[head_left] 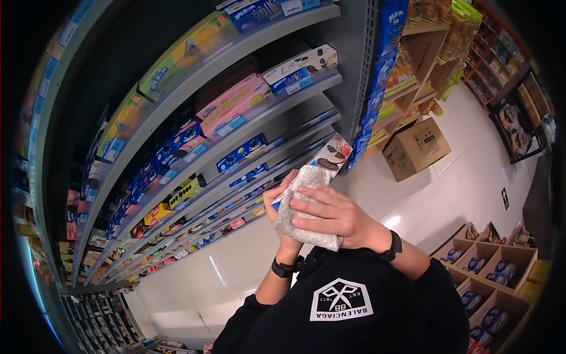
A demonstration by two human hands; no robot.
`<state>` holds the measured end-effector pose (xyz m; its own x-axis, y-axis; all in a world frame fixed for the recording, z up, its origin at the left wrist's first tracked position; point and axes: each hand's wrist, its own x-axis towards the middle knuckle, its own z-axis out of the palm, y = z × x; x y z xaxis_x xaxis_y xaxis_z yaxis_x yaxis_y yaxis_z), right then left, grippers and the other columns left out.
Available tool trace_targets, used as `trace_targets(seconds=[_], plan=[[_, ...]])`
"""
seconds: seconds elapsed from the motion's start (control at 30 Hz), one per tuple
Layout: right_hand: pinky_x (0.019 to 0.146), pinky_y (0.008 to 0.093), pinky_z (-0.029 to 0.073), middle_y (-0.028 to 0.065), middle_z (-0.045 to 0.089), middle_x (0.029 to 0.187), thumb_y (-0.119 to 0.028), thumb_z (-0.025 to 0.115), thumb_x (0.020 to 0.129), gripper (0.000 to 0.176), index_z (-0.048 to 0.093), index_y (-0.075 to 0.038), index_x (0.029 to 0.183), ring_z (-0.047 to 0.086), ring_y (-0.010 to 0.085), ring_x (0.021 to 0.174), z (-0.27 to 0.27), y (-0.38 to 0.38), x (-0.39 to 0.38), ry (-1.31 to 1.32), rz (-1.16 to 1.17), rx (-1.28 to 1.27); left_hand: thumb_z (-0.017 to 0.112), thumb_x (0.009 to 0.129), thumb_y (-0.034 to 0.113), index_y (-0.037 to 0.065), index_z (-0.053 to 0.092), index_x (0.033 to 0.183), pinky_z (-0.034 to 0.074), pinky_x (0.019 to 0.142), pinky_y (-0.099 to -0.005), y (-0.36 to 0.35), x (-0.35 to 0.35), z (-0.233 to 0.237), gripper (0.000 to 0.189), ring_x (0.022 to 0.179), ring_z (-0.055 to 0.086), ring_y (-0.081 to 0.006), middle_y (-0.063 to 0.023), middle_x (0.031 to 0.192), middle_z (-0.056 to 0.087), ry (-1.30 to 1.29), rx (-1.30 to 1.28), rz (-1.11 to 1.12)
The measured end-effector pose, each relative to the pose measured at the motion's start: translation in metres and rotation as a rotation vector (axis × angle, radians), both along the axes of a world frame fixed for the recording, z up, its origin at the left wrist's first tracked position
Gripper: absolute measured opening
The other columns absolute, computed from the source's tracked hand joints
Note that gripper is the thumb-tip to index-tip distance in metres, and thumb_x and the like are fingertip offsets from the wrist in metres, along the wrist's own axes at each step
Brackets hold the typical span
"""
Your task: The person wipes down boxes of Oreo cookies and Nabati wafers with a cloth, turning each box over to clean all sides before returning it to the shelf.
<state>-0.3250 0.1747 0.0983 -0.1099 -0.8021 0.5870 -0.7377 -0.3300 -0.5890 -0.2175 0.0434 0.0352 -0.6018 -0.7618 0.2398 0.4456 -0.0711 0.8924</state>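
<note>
A cookie box (333, 154), white with dark sandwich cookies and a strawberry printed on it, is tilted in front of my chest. My left hand (282, 203) grips the box from the left side, its fingers partly hidden behind it. Over the box lies a light grey cloth (290, 219), covering most of its face. My right hand (330, 215) presses the cloth flat against the box, fingers stretched across it. Only the box's upper end and a strip of blue along its left side show past the cloth.
Grey store shelves (247, 44) with packaged snacks curve along the left. A pink box (233, 105) stands on one shelf. On the right are a cardboard carton (416, 148) on the pale floor, a wooden rack (421, 44) and a compartmented wooden display (480, 259).
</note>
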Motion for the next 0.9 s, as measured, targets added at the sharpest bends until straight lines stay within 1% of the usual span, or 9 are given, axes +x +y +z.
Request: trace_targets(seconds=[0.17,0.23,0.27,0.33,0.43,0.63,0.73,0.8,0.9], plan=[[0.115,0.0466,0.038,0.0169,0.057,0.146,-0.018,0.068,0.091,0.044,0.065,-0.009,0.134,0.050,0.0329,0.139,-0.036,-0.006,-0.041,-0.027,-0.464,-0.059,0.088,0.073,-0.002,0.007,0.038,0.119,0.048,0.111,-0.0489,-0.002,0.010,0.014,0.069,0.133,0.054,-0.0364,-0.0321,0.143,0.050,-0.065,-0.242,0.017],[0.111,0.0436,0.042,0.0151,0.061,0.141,-0.021,0.064,0.099,0.039,0.062,-0.007,0.135,0.056,0.0272,0.133,-0.068,-0.006,-0.056,-0.570,-0.617,-0.085,0.092,0.066,-0.005,0.008,0.038,0.121,0.052,0.107,-0.0489,-0.008,0.017,0.012,0.077,0.134,0.052,-0.0387,-0.0323,0.143,0.049,-0.067,-0.239,0.002],[0.111,0.0436,0.042,0.0151,0.061,0.141,-0.021,0.064,0.099,0.039,0.062,-0.007,0.135,0.056,0.0272,0.133,-0.076,0.001,-0.061,-0.567,-0.613,-0.087,0.090,0.066,-0.008,0.009,0.038,0.121,0.053,0.107,-0.0497,-0.008,0.021,0.014,0.078,0.135,0.051,-0.0399,-0.0316,0.144,0.049,-0.037,-0.179,-0.066],[0.101,0.0356,0.049,0.0088,0.066,0.132,-0.026,0.061,0.103,0.038,0.060,-0.007,0.135,0.063,0.0189,0.120,-0.081,0.012,-0.064,-1.483,-0.319,-0.185,0.088,0.066,-0.010,0.010,0.037,0.123,0.056,0.104,-0.0503,-0.012,0.025,0.013,0.079,0.135,0.051,-0.0432,-0.0318,0.146,0.046,0.002,-0.122,-0.182],[0.097,0.0343,0.053,0.0095,0.066,0.129,-0.027,0.059,0.103,0.043,0.053,-0.004,0.138,0.065,0.0174,0.118,-0.091,0.025,-0.058,-1.698,-0.171,-0.124,0.088,0.067,-0.009,0.009,0.038,0.124,0.056,0.104,-0.0504,-0.017,0.028,0.013,0.077,0.133,0.052,-0.0433,-0.0327,0.147,0.045,-0.016,0.153,-0.309],[0.095,0.0283,0.050,0.0052,0.065,0.126,-0.009,0.075,0.091,0.052,0.053,-0.003,0.138,0.064,0.0125,0.111,-0.078,0.024,-0.044,-1.514,-0.254,-0.147,0.100,0.061,0.015,0.003,0.031,0.153,0.050,0.107,-0.0361,-0.036,0.029,0.002,0.116,0.128,0.058,-0.0230,-0.0156,0.140,0.055,-0.120,-0.096,-0.234],[0.104,0.0315,0.045,0.0077,0.060,0.133,-0.008,0.075,0.090,0.059,0.048,-0.001,0.142,0.056,0.0166,0.124,-0.083,0.023,-0.044,-1.379,-0.288,-0.287,0.097,0.066,0.013,0.001,0.040,0.147,0.050,0.104,-0.0338,-0.032,0.030,0.002,0.100,0.122,0.061,-0.0206,-0.0135,0.134,0.059,0.072,0.222,-0.349],[0.109,0.0336,0.041,0.0086,0.059,0.135,-0.009,0.074,0.091,0.059,0.048,-0.001,0.143,0.055,0.0190,0.126,-0.094,0.025,-0.045,-1.266,-0.382,-0.209,0.094,0.070,0.011,-0.001,0.049,0.138,0.051,0.102,-0.0323,-0.034,0.034,-0.013,0.082,0.116,0.063,-0.0178,-0.0112,0.126,0.064,-0.365,0.152,-0.276],[0.113,0.0357,0.037,0.0121,0.058,0.140,-0.011,0.070,0.094,0.049,0.053,0.002,0.138,0.054,0.0227,0.130,-0.100,0.022,-0.044,-1.032,-0.531,-0.133,0.092,0.073,0.009,-0.001,0.055,0.129,0.051,0.100,-0.0316,-0.034,0.036,-0.021,0.068,0.111,0.064,-0.0157,-0.0099,0.120,0.067,-0.423,0.049,-0.246]])
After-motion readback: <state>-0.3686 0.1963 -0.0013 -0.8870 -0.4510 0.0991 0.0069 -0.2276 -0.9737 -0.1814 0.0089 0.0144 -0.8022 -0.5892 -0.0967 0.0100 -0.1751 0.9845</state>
